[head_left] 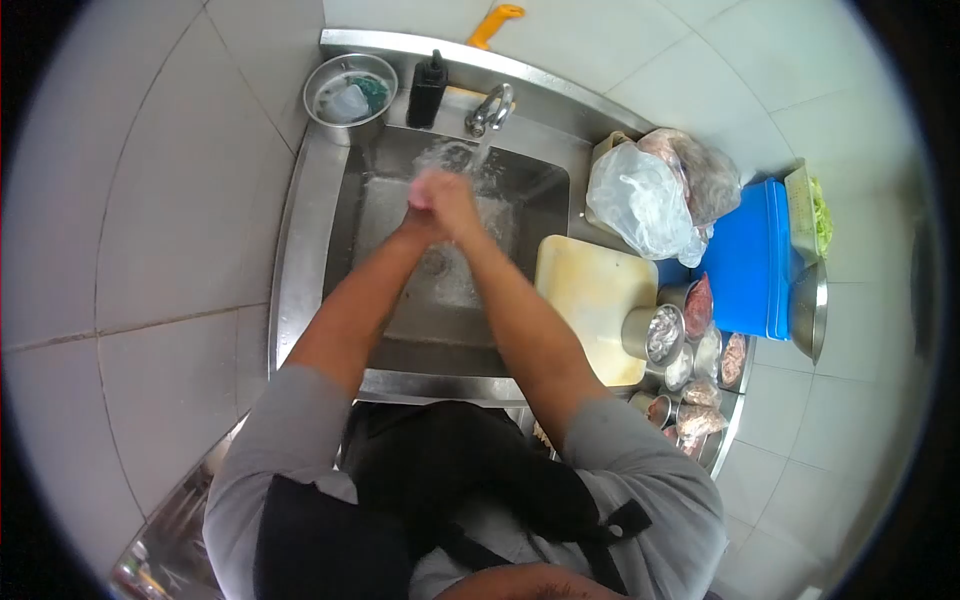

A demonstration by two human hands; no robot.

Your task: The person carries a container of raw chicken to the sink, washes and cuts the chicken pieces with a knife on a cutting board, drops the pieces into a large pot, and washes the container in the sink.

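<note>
Over the steel sink [400, 330], my left hand [423, 218] and my right hand [450, 198] are pressed together, beside the running water. Motion blurs the fingers of both, and something pinkish shows where they meet. Whether anything lies between the palms is hidden. Water falls from the chrome faucet [492, 108] just behind my hands and splashes on the sink floor. A black pump bottle [428, 92] stands on the back ledge, left of the faucet.
A metal bowl [349, 97] with a green scrubber sits at the back left corner. Right of the sink are a cutting board [590, 300], a metal cup [655, 334], plastic bags [640, 195], a blue container [745, 260] and several small food containers. An orange-handled tool [493, 25] is behind the ledge.
</note>
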